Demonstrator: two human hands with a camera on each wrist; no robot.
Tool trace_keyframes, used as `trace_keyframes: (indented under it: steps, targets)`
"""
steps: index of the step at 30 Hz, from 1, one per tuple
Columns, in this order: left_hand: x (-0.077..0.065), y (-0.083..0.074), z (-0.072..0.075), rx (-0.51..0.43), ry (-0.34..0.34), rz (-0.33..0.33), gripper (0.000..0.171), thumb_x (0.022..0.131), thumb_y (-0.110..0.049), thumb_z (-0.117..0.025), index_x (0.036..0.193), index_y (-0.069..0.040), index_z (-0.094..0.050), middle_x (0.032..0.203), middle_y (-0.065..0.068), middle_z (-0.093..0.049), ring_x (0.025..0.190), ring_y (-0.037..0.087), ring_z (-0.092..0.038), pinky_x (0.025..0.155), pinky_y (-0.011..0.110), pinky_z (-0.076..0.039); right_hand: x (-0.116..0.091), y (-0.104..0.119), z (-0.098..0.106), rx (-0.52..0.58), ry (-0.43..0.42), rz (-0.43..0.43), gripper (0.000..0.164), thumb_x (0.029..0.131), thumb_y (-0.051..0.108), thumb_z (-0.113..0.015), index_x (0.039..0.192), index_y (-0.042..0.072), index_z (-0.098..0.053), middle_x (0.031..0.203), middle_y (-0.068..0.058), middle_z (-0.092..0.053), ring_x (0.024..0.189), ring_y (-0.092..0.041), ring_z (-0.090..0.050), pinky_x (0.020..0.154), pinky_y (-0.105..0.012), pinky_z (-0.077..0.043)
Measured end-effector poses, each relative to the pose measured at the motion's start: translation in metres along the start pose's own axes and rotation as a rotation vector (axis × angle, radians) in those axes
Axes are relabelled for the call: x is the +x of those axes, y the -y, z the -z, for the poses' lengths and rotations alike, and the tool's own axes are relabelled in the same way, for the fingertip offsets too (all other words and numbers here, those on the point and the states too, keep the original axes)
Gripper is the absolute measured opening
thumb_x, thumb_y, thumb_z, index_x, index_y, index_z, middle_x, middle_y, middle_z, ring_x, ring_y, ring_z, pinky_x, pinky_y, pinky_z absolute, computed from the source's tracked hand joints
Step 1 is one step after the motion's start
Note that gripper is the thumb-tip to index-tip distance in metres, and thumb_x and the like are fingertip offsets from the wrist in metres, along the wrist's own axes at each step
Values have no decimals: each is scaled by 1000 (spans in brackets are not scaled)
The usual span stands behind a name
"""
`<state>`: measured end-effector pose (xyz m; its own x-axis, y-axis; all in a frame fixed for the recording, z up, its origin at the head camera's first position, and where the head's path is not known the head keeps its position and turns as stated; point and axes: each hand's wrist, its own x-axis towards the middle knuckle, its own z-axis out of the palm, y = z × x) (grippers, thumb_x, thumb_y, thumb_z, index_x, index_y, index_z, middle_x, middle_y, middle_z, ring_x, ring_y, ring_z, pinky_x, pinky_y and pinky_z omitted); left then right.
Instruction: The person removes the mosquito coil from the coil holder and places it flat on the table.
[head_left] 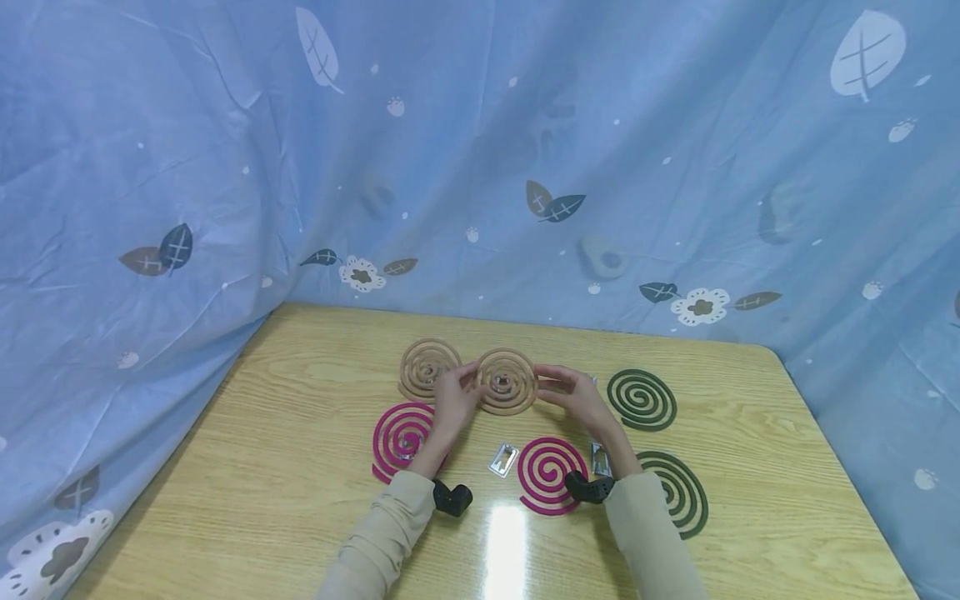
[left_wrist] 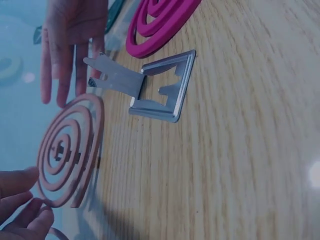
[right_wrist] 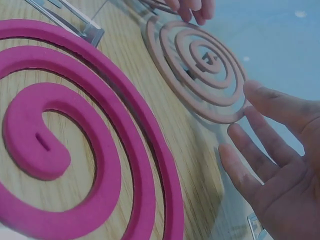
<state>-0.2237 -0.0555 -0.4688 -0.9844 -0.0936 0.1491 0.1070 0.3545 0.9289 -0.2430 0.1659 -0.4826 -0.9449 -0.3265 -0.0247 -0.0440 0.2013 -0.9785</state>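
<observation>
Left hand (head_left: 454,402) pinches the round brown coil (head_left: 507,393)—tail (left_wrist: 76,202) pointing left; right hand (head_left: 583,400), fingers straight, touches its right side.

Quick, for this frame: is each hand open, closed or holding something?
Left hand: holding, thumb and fingers pinching the edge of the middle tan coil.
Right hand: open, fingers fairly straight, at that coil's opposite edge.
</observation>
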Motion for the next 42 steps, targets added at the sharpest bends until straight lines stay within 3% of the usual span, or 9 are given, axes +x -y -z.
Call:
trace_keyframes:
  steps: [7,14,19,25,32,38,42]
  targets:
    - [-2,-1,-1,28,-11,-41,40,78,10,-71,116,11,-61,119,28,-61,110,40,-59,97,43,-50,-3,6,0,27,10,-28,44,94,2,-59,136,-5,-48,134,-26,-51,124,-39,-50,108,-48,-39]
    - [0,1,-1,29,-14,-47,38,79,10,-70,115,13,-60,118,28,-60,110,41,-59,108,46,-38,0,3,1,-9,1,-22,44,95,6,-59,137,-2,-48,138,-24,-49,120,-38,-53,104,-46,-44]
    - [-1,1,-2,34,-14,-28,38,79,10,-69,116,13,-60,121,28,-59,111,42,-58,98,45,-49,2,3,0,-48,-9,-45,42,95,6,-59,135,-1,-50,136,-22,-51,118,-36,-55,102,-45,-46]
    - [-1,-1,-3,22,-20,-22,37,79,12,-68,115,14,-60,122,30,-58,110,43,-59,96,47,-50,7,3,-1,-54,-39,-69,43,91,0,-62,133,-2,-53,125,-24,-59,116,-35,-58,100,-43,-48]
    - [0,0,-4,-25,-40,-17,37,78,17,-65,114,16,-59,115,33,-60,104,43,-61,91,41,-54,11,8,-7,-79,-101,-58,46,85,-5,-67,130,-3,-55,130,-25,-55,117,-38,-56,98,-42,-50]
    - [-1,-2,-4,-14,-81,-54,32,79,17,-63,111,17,-61,108,34,-63,96,42,-65,85,38,-58,12,9,-9,-36,-140,-46,44,84,-9,-66,127,-7,-56,128,-27,-55,114,-38,-57,91,-34,-55]
    - [-4,-4,-3,-24,-89,-58,30,82,15,-62,111,15,-62,112,33,-61,95,41,-65,83,36,-58,9,9,-8,-3,-141,-21,42,86,-10,-64,127,-9,-55,129,-28,-54,114,-39,-56,86,-27,-57]
